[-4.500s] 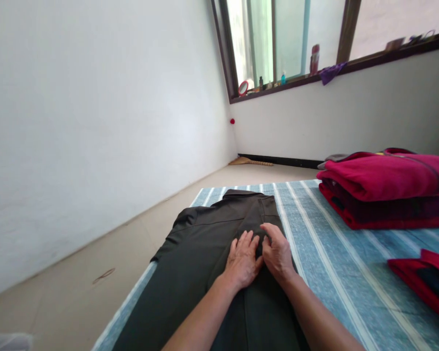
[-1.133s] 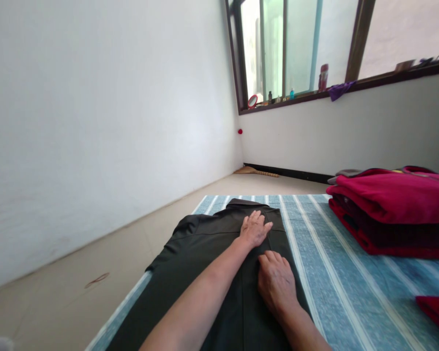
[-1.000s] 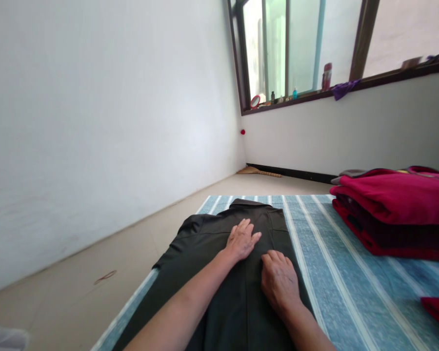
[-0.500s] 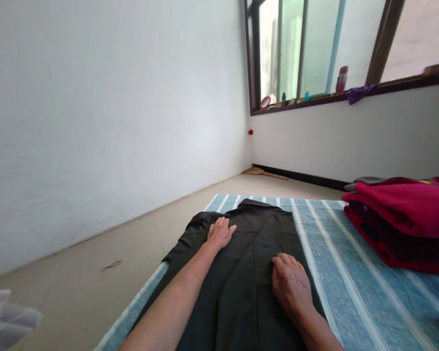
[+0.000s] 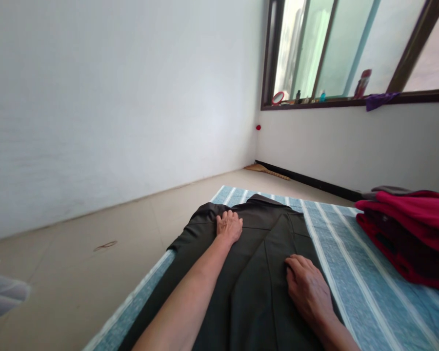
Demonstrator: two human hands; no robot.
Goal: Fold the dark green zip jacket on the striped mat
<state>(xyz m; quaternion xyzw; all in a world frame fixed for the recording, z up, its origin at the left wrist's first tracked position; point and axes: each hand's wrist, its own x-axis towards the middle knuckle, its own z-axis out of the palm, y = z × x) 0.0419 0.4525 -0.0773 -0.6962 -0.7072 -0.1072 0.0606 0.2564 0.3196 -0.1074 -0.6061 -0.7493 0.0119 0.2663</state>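
A dark collared jacket [image 5: 254,273] lies back side up, its collar at the far end. One sleeve is folded down lengthwise over its back; cloth is bunched at the left shoulder. Near that shoulder, just below the collar, my left hand [image 5: 229,226] rests palm down with its fingers slightly bent and a little apart. My right hand [image 5: 309,285] lies lower, on the right part of the back, fingers loosely bent against the cloth. No fabric is visibly pinched in either hand.
Beneath the jacket is a blue sheet with white stripes [image 5: 354,263]. Folded red and dark clothes [image 5: 409,229] are stacked at the right. A thin brown loop [image 5: 105,245] lies on the tiled floor, and a broom [image 5: 265,170] by the far corner.
The view has turned slightly, so the scene sits differently in the picture. My left hand has edged up toward the bunched shoulder, its fingers more bent. My right hand stays at about the same spot.
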